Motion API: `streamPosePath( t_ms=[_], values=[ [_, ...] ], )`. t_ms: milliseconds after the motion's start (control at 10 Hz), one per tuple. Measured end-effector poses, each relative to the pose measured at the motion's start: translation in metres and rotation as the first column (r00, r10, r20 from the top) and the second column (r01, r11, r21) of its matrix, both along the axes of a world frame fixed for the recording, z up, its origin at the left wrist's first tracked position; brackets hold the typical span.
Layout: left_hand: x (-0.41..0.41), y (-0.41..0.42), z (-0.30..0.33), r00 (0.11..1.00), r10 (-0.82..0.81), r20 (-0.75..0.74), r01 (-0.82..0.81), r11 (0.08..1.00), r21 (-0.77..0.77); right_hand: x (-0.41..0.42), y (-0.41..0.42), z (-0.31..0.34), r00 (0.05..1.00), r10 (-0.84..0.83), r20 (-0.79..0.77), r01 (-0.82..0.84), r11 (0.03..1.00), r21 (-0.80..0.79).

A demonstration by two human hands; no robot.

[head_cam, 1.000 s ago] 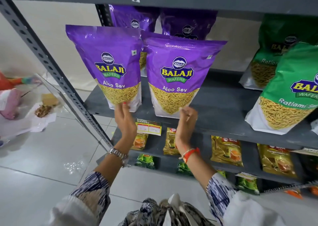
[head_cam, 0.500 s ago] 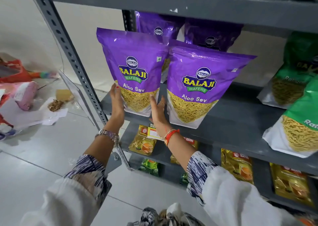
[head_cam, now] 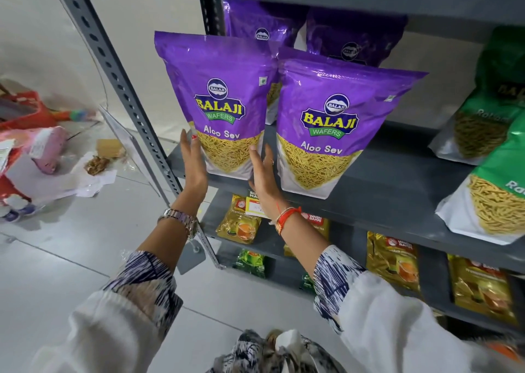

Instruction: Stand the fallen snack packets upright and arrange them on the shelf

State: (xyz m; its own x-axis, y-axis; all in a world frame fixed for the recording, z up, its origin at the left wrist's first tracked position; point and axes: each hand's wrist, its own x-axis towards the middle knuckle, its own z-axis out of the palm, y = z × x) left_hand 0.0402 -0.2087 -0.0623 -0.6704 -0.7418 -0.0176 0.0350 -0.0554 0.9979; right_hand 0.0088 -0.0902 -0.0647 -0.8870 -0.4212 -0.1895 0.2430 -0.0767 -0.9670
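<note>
From the head view, your left hand (head_cam: pixel 194 163) is flat and open, pressed on the left side of the left purple packet (head_cam: pixel 220 104) near its bottom. Your right hand (head_cam: pixel 264 173) is flat and open too, fingers spread, touching the right side of the same packet. Neither hand is gripping; the packet sits between your two palms.

This packet stands tall, long side going up and down, near the front left corner of the shelf (head_cam: pixel 369 185). It leans back a little at the top. Both hands are about the same way from it, one on each side.

The right purple packet (head_cam: pixel 338 122) stands just beside it, and its left side touches or covers the first packet's right side. Your right hand is squeezed into the gap between their bottoms, so there is little room there.

On the left, the metal post (head_cam: pixel 125 88) is close to your left hand, and the shelf front is just under your palms. I think a push to the far side is the safe way to go. Two more purple packets (head_cam: pixel 352 37) stand behind, so the room there is short.

To the right, the shelf is bare until the green packets (head_cam: pixel 494 173).
</note>
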Motion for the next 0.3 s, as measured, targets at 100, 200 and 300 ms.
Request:
streamPosePath(
  t_ms=[100,200,300],
  values=[
    [0.01,0.017,0.0,0.993,0.104,0.048,-0.093,0.978,-0.188,0.019,0.022,-0.001,0.996,0.001,-0.092,0.007,0.996,0.087],
    [0.025,0.05,-0.004,0.988,0.144,0.063,-0.084,0.821,-0.564,0.042,0.066,-0.007,0.952,-0.031,-0.304,0.073,0.989,0.128],
    [0.034,0.09,-0.001,0.995,0.036,0.088,0.049,0.605,-0.795,0.055,0.119,-0.014,0.864,-0.115,-0.491,0.248,0.945,0.215]
  ],
)
